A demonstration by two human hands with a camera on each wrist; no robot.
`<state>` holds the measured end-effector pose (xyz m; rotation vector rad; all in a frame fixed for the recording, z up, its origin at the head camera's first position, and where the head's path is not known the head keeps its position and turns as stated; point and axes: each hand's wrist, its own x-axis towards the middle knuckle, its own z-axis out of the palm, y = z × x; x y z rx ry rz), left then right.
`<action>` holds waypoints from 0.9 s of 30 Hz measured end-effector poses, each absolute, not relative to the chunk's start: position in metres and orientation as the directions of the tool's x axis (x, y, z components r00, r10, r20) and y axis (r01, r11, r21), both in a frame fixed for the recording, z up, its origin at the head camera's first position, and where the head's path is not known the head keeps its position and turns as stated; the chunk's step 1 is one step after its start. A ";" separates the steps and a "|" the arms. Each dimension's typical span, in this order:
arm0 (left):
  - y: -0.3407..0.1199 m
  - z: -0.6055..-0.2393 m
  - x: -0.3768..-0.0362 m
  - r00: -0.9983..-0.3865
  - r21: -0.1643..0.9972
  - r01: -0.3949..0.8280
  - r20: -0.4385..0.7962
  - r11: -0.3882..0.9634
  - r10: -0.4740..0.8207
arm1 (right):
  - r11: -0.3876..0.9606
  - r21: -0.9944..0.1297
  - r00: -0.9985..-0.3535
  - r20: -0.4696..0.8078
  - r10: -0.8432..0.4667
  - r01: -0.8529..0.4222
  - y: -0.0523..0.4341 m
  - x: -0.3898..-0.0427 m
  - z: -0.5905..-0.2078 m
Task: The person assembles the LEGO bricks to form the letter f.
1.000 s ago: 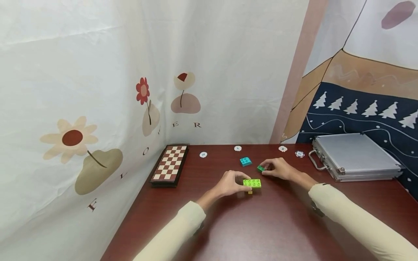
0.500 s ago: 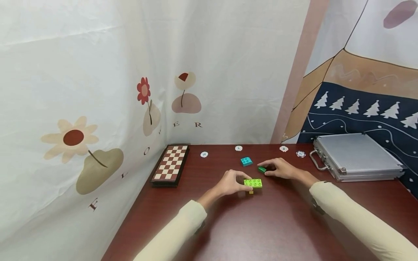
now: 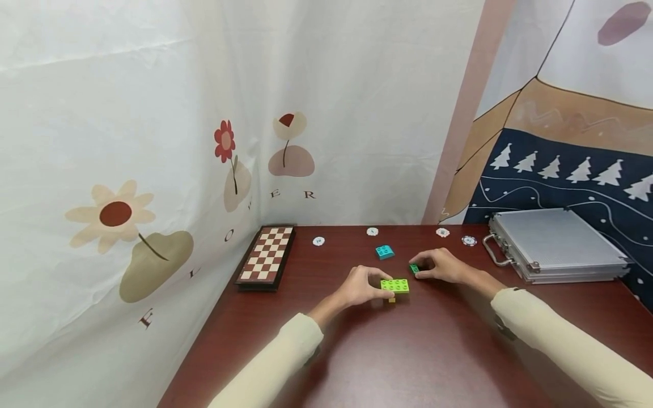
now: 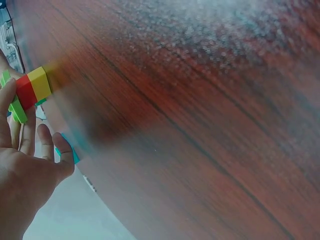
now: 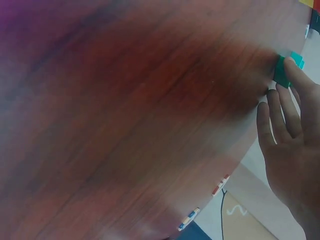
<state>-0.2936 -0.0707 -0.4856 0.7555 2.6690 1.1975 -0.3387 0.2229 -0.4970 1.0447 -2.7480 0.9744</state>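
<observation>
Two hands at work on a plastic brick stack, partly built.
Left hand (image 3: 361, 288) grips the lime-green studded brick stack (image 3: 394, 286); right hand (image 3: 440, 265) apparently pinches a small dark-green brick (image 3: 414, 268), not yet attached.

1. Both arms in cream sleeves reach forward over the table, forearms angling inward.
2. The left hand (image 3: 361, 287) lies palm down, fingers curled in a pinching grip.
3. The right hand (image 3: 440, 265) lies just beyond it, fingertips pinching too.
</observation>
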 end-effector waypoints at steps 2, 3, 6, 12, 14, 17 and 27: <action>-0.071 -0.485 -0.293 -0.870 0.728 0.388 0.088 0.564 0.486 | 0.575 -0.543 -0.772 0.254 -0.582 -0.612 0.224 -0.336 -0.497; -0.070 -0.485 -0.293 -0.870 0.729 0.387 0.086 0.565 0.485 | 0.578 -0.543 -0.775 0.253 -0.579 -0.609 0.224 -0.335 -0.497; -0.070 -0.484 -0.293 -0.872 0.734 0.378 0.079 0.563 0.483 | 0.583 -0.542 -0.779 0.249 -0.576 -0.605 0.226 -0.332 -0.497; -0.069 -0.484 -0.293 -0.873 0.739 0.379 0.086 0.557 0.481 | 0.586 -0.547 -0.788 0.262 -0.558 -0.597 0.233 -0.327 -0.495; -0.069 -0.484 -0.293 -0.872 0.737 0.383 0.088 0.558 0.482 | 0.589 -0.547 -0.792 0.270 -0.548 -0.594 0.235 -0.325 -0.492; -0.069 -0.484 -0.294 -0.872 0.736 0.383 0.088 0.559 0.482 | 0.597 -0.550 -0.803 0.280 -0.527 -0.584 0.237 -0.323 -0.488; -0.069 -0.484 -0.294 -0.877 0.736 0.372 0.079 0.565 0.475 | 0.587 -0.551 -0.801 0.333 -0.497 -0.594 0.231 -0.310 -0.468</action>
